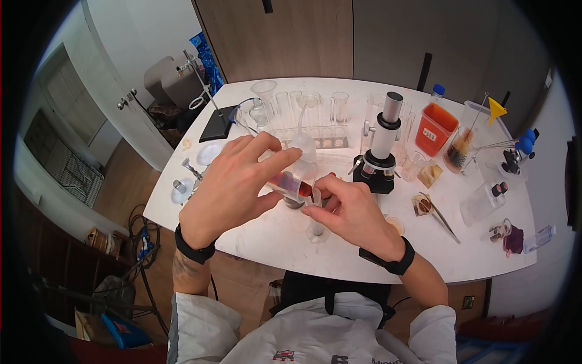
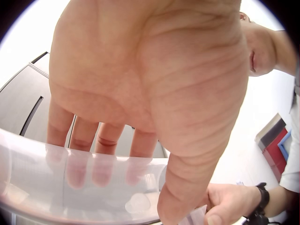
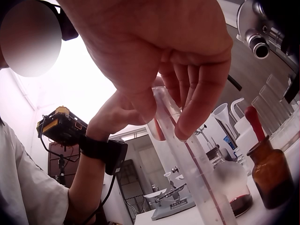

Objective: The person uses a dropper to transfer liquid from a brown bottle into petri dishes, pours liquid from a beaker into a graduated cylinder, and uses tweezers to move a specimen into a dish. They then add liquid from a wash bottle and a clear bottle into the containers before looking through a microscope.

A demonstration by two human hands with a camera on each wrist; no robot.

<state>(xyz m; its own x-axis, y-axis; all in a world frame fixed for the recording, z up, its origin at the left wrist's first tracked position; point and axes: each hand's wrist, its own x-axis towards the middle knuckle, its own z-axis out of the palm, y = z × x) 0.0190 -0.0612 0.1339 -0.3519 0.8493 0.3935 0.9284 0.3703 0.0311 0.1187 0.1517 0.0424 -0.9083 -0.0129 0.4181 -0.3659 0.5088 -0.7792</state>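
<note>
My left hand (image 1: 233, 176) grips a clear plastic beaker (image 2: 108, 192) with fingers on one side and thumb on the other. It is tipped to the right, and dark red liquid (image 1: 305, 189) lies at its lower end. The beaker's lip is right at the mouth of a tall, clear measuring cylinder (image 3: 187, 154). My right hand (image 1: 354, 209) pinches that cylinder near its top between thumb and fingers. A thin red streak runs down the cylinder, which stands over its base (image 1: 316, 238) near the table's front edge.
A microscope (image 1: 383, 136) stands just beyond my right hand. Behind the hands are a wash bottle (image 1: 306, 151) and a test tube rack (image 1: 333, 142). An amber bottle (image 3: 272, 183) with a red-bulbed dropper is close to the cylinder. An orange-red container (image 1: 435, 130) and tweezers (image 1: 445, 219) lie right.
</note>
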